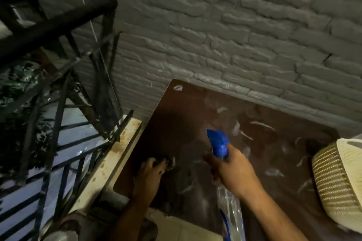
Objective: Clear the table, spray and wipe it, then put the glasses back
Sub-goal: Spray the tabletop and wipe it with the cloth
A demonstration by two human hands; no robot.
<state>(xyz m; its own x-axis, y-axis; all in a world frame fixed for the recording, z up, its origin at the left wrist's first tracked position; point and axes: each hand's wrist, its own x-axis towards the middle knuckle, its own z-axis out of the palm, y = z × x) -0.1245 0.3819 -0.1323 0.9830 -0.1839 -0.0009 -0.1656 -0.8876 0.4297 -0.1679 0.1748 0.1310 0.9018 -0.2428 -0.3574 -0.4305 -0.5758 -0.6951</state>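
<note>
A dark brown table (176, 123) stands against a grey brick wall, its top marked with pale streaks and smears. My right hand (229, 168) grips a spray bottle (219, 143) by its neck, the blue nozzle pointing toward the far left of the table. The bottle's clear body hangs below my wrist. My left hand (150, 172) rests on the table near its left edge with the fingers curled over something dark and crumpled; the dim light hides what it is. No glasses show in the view.
A cream woven basket (337, 180) sits at the table's right edge. A stained pale ledge (115, 160) runs along the table's left side, with a black metal railing (58, 103) and foliage beyond it. The brick wall (235, 35) closes the back.
</note>
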